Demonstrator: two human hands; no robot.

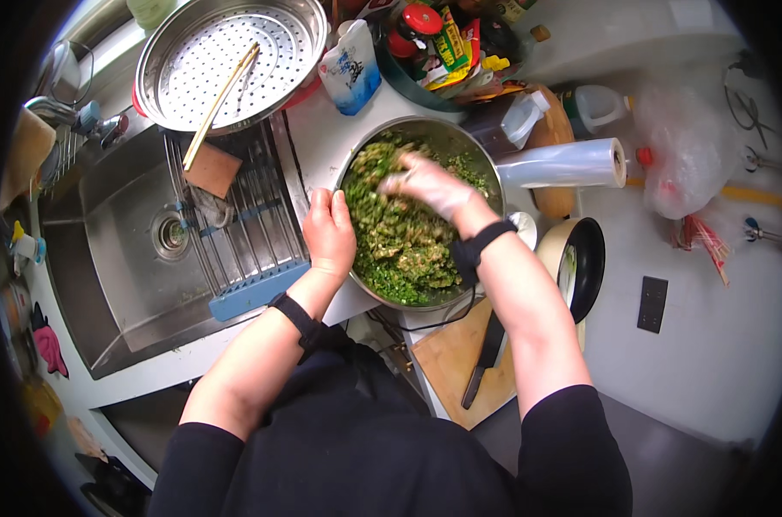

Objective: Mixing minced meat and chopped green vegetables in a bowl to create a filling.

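Observation:
A deep stainless steel bowl (pixel 488 145) stands in front of me on the white counter. It is filled with a chopped green mixture (pixel 397 239), with brighter green bits along the bottom edge and paler, clumped stuff in the middle. My left hand (pixel 329 232) grips the bowl's left rim, the thumb at the inner side. Over the mixture reaches my right hand (pixel 430 184), blurred by motion, its fingertips among the green bits. Some whitish film or residue covers that hand; whether its fingers hold any mixture is unclear.
Left lies a steel sink (pixel 119 271) with a roll-up drying rack (pixel 255 213) across it. Wooden chopsticks (pixel 219 106) rest on a perforated steamer tray (pixel 190 64). A cleaver (pixel 488 358) lies on a cutting board (pixel 449 362) at lower right, near a plastic film roll (pixel 559 165) and a pan (pixel 588 271).

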